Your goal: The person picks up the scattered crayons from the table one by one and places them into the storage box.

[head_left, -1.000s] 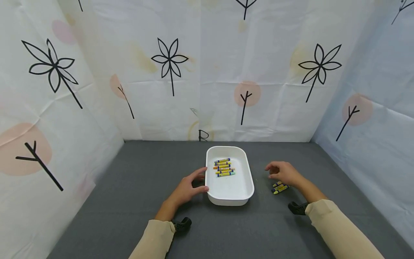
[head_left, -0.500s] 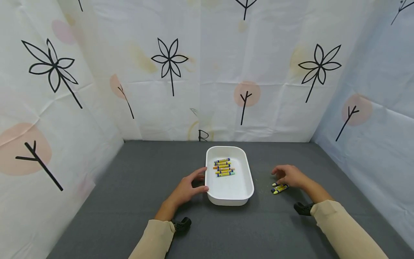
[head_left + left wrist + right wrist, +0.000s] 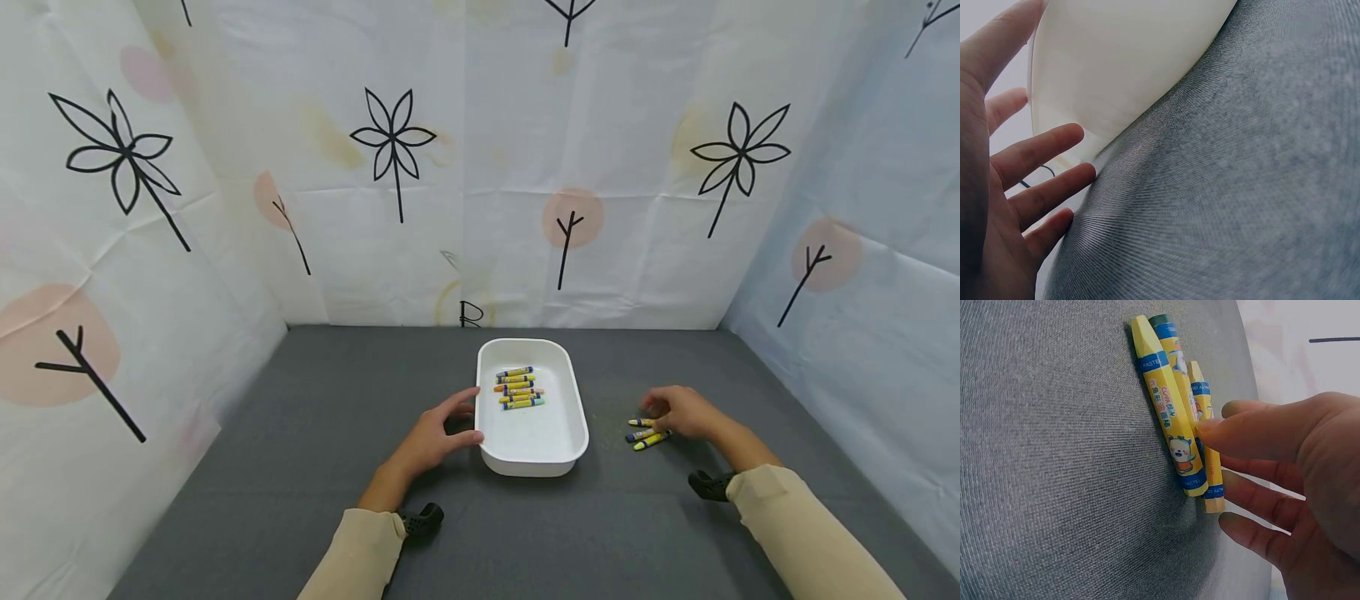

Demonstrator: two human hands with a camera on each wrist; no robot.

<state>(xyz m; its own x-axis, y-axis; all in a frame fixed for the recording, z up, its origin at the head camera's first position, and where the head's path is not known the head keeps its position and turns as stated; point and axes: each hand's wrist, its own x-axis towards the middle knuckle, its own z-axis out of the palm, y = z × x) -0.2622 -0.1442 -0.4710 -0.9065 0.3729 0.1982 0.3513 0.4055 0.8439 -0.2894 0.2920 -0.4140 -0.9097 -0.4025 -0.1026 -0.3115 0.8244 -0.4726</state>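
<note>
In the head view my left hand (image 3: 429,437) is at the left side of a white tray (image 3: 534,446), thumb and index finger touching its rim; the left wrist view has the other fingers spread beside its wall. Several oil pastels (image 3: 519,388) in yellow wrappers lie in a row inside the tray. My right hand (image 3: 686,412) is over three more pastels (image 3: 649,437) on the table. The right wrist view puts my thumb (image 3: 1222,434) across the farthest pastel (image 3: 1213,472), with the fingers loosely bent beyond it. A pale yellow pastel (image 3: 1166,406) and a dark green one (image 3: 1175,353) lie alongside.
The table (image 3: 337,392) is covered in dark grey cloth. White fabric walls (image 3: 480,150) printed with flowers and trees enclose it at the back and both sides. Black straps (image 3: 708,485) sit at both wrists.
My right hand has moved right and come down over the pastels beside the tray. The farthest pastel has turned and slid slightly apart from the other two. My left hand and the tray stay put.
</note>
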